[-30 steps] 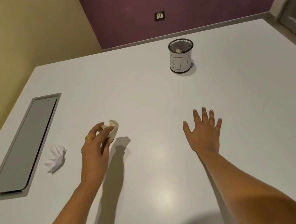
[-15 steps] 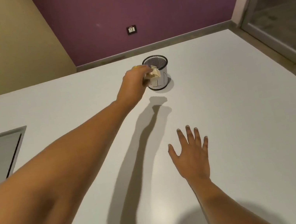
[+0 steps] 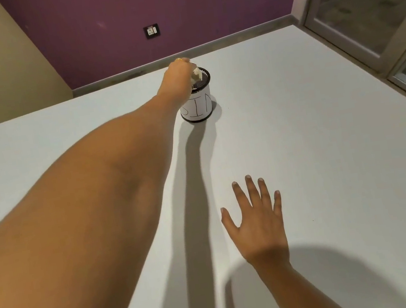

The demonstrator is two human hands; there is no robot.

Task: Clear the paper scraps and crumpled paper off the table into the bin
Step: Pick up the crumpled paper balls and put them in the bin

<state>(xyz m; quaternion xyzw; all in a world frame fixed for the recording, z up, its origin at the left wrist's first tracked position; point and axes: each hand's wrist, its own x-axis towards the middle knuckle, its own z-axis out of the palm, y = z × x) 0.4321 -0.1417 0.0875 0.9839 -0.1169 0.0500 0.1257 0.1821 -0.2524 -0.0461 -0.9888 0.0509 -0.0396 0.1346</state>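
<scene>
Head view showed my left hand (image 3: 179,77) had carried the crumpled paper (image 3: 196,75) from the tabletop's (image 3: 326,134) left side to the bin (image 3: 198,104) near the far edge. My fingers still pinched it over the mouth, so I judged only the release remained. My right hand (image 3: 258,227) lay flat on the tabletop, fingers spread, holding nothing.

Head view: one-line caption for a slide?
Reaching across the white table, the left hand holds a cream crumpled paper scrap over the black mesh bin; the right hand rests flat, fingers spread.

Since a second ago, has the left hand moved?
Yes. Judged against the bin, the left hand carried the crumpled paper forward across the table and now holds it over the bin's mouth.
</scene>
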